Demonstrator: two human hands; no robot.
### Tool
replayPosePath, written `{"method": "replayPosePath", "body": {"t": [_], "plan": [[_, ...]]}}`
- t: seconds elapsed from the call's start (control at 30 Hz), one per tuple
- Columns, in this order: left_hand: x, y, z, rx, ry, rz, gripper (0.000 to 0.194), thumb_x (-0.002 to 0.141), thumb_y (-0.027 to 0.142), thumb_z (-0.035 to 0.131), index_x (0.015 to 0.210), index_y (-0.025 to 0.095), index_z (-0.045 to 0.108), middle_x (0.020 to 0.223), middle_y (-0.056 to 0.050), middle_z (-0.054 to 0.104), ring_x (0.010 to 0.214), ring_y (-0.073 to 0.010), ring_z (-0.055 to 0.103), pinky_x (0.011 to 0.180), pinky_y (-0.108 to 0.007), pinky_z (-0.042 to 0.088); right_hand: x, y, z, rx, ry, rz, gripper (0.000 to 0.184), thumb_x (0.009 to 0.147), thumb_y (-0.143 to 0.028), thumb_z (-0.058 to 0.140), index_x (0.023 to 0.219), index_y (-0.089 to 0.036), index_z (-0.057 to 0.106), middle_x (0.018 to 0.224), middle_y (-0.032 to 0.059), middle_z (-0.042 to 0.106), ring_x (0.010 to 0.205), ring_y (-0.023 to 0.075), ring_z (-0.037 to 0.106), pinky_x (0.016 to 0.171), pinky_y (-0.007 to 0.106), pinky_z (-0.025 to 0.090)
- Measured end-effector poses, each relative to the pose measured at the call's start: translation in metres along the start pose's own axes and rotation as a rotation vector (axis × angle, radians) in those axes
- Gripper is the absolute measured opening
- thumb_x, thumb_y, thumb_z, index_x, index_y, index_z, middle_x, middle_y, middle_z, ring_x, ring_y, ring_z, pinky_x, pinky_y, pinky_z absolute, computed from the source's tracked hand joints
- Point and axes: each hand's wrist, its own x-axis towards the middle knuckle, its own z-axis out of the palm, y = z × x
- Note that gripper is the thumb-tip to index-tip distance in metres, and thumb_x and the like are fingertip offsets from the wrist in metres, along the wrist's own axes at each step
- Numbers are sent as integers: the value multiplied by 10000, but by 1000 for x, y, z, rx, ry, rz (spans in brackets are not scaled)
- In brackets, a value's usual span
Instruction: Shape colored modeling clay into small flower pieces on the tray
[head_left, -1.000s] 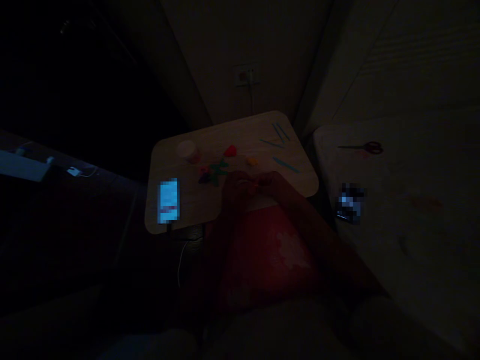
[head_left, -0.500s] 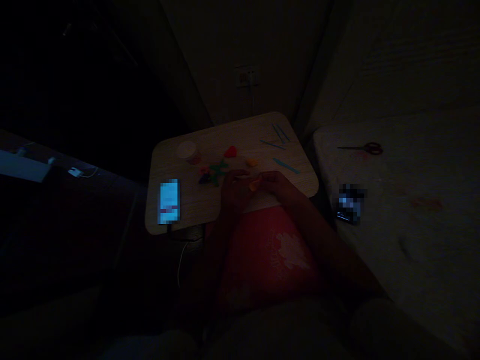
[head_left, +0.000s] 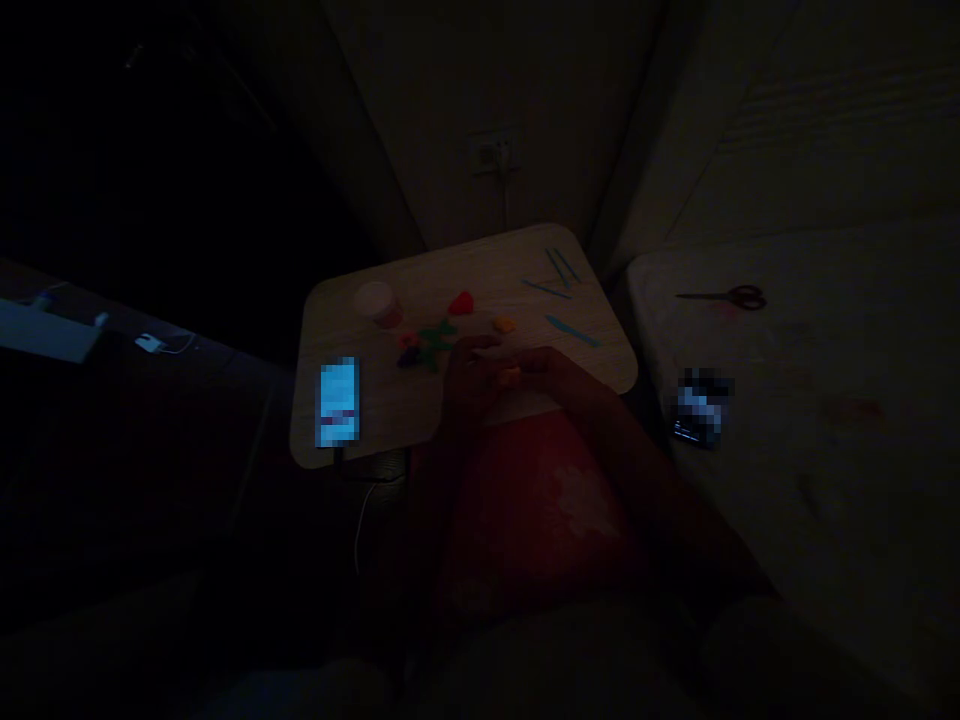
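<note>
Both hands meet over the near edge of the small wooden table, in dim light. My left hand [head_left: 471, 378] is closed on a small lump of orange modelling clay [head_left: 509, 376]. From the other side, the fingers of my right hand [head_left: 549, 368] pinch the same lump. Just beyond the hands lies a yellow-orange clay piece [head_left: 504, 325]. A red piece [head_left: 461, 303] sits farther back. Left of my left hand are a green branching shape [head_left: 437, 343], a small orange-red piece [head_left: 407, 340] and a dark blue piece [head_left: 409, 357].
A tub with a pale lid [head_left: 377, 303] stands at the table's [head_left: 390, 420] left, behind a lit phone [head_left: 337, 402]. Several thin blue sticks [head_left: 556, 268] and a blue plastic knife [head_left: 571, 330] lie at right. Scissors [head_left: 731, 297] and another device [head_left: 699, 410] rest on the pale surface beyond.
The fingers of my right hand have shifted slightly over the orange clay, which now looks smaller and more compact between the hands. The other things on the table stay put.
</note>
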Motion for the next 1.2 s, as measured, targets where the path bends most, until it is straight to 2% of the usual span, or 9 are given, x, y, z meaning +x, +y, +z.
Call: {"method": "replayPosePath", "body": {"t": [0.17,0.37,0.5,0.67,0.8,0.97,1.2], "plan": [[1,3,0,42,47,92,305,987,515,656,1118,267,776,1224,-89,695,1134,-233,659,924,-419,583,7,7,-1,5,62,-5,406,658,-469,935,931,-188,827,860,37,798,837,188,720,823,314,546],[3,0,-1,134,41,134,365,1024,552,572,988,260,788,1011,-55,763,1016,-214,680,950,-433,547,10,10,1,-66,113,-5,366,642,-437,936,872,-178,816,840,29,784,789,173,707,779,305,532],[3,0,-3,109,36,159,344,1029,531,575,1038,271,800,1050,-57,769,1036,-214,678,961,-431,537,9,6,4,-39,106,-15,365,622,-436,942,851,-179,819,818,31,786,771,175,699,765,301,534],[0,-2,-2,105,35,114,362,1016,566,579,1062,291,810,1122,-65,754,1087,-222,659,962,-432,543,7,2,7,-36,91,-7,328,632,-427,939,827,-190,825,789,28,782,770,170,695,771,297,528],[0,-3,0,131,33,92,403,1015,593,562,1024,280,816,1117,-69,751,1085,-221,657,938,-416,547,7,6,7,-32,112,-26,318,679,-445,915,840,-187,824,808,37,782,792,181,707,808,321,528],[0,-2,0,117,40,107,313,1018,511,605,1082,283,810,1131,-72,747,1083,-220,651,926,-404,541,9,12,6,-30,156,-48,322,653,-461,923,807,-197,821,797,32,782,767,180,697,783,322,535],[1,-1,0,97,54,128,309,1004,516,631,1063,272,810,1096,-69,742,1057,-211,656,899,-387,555,10,14,3,-26,164,-25,302,643,-425,930,805,-194,821,791,22,777,747,168,690,759,307,529]]}}
